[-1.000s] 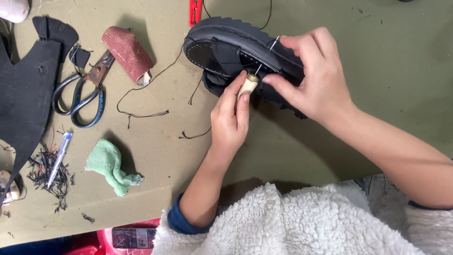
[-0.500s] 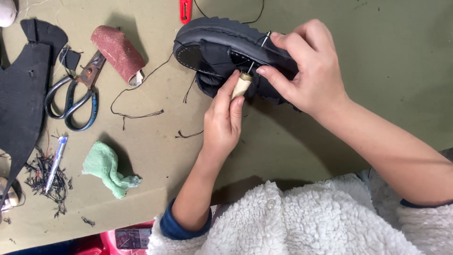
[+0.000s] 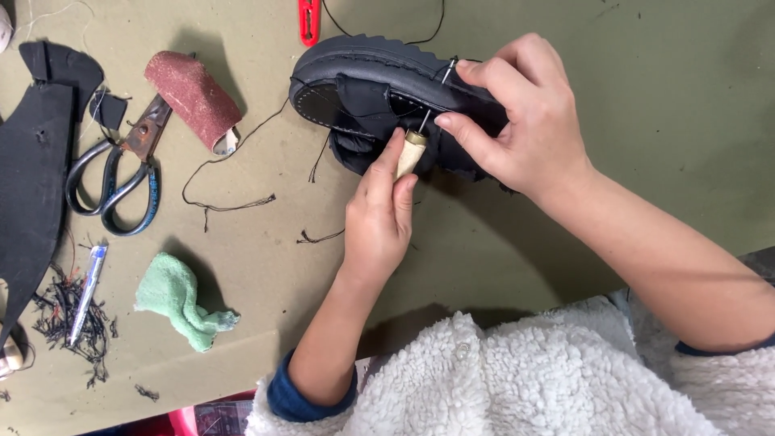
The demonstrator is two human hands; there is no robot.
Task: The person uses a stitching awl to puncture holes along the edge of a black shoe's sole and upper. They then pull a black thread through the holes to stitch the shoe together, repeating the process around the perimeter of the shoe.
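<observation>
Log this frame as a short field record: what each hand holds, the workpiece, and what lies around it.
left hand: grips a wooden-handled awl, needle driven into the shoe
right hand: steadies the black shoe, held sole-edge up
thread: black thread trails from the shoe
surface: olive-covered table
left of shoe: sandpaper roll, scissors, green cloth, black leather piece, pen

**Hidden and cut off**

The right hand (image 3: 529, 121) covers the rear part of the black shoe (image 3: 363, 89); the left hand (image 3: 379, 214) hides most of the awl's wooden handle (image 3: 410, 153), and where its thin metal shaft enters the shoe is too fine to tell; the red tool (image 3: 308, 20) and the black leather piece (image 3: 36, 169) run off the picture's edges; the pale round object (image 3: 10, 355) at the left edge cannot be identified.
</observation>
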